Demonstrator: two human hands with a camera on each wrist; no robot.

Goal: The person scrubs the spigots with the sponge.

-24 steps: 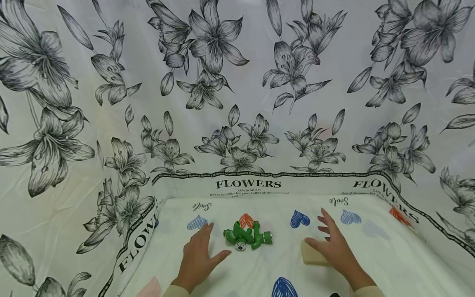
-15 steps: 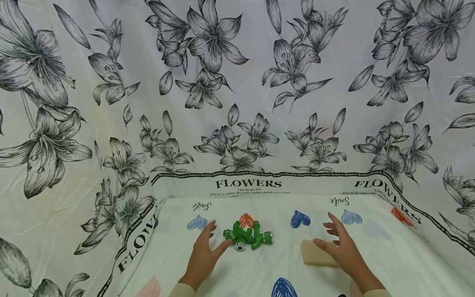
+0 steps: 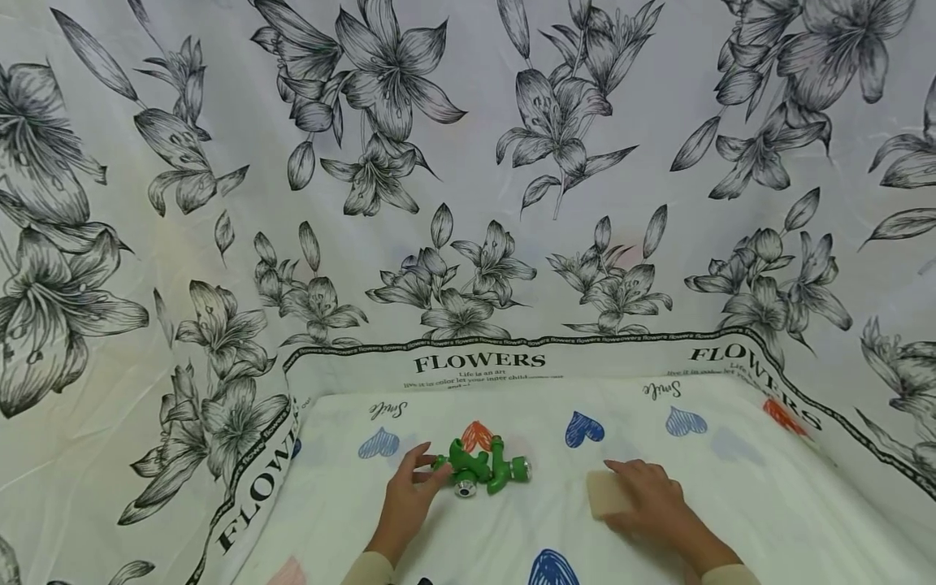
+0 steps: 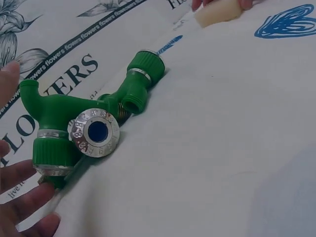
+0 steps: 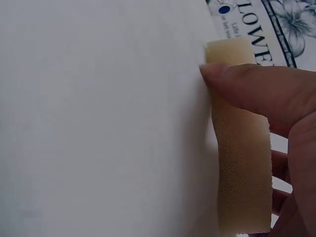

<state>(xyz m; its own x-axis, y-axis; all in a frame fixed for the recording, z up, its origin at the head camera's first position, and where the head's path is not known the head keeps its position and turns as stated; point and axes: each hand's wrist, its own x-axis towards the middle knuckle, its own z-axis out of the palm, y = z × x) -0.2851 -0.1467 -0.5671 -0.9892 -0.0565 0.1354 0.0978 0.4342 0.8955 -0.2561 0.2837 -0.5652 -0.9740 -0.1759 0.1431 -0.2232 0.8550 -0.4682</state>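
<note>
Several green plastic taps (image 3: 471, 465) with silver collars lie in a cluster on the printed cloth. My left hand (image 3: 406, 497) reaches the cluster's left end, thumb and fingers apart. In the left wrist view, a fingertip is at the threaded end of the nearest tap (image 4: 52, 111), and a round silver knob with a dark blue centre (image 4: 96, 132) faces the camera. On the right, my right hand (image 3: 654, 505) grips a cream sponge block (image 3: 601, 494). The right wrist view shows the thumb pressing into one face of the sponge (image 5: 242, 173), fingers behind it.
White cloth (image 3: 329, 504) printed with hearts covers the table. A flower-patterned curtain (image 3: 468, 276) rises behind it and along both sides. A small dark thing (image 3: 424, 582) shows at the bottom edge, too cut off to identify.
My right hand has come down onto the sponge and taken hold of it. My left hand has moved against the left end of the taps. The head view has shifted slightly.
</note>
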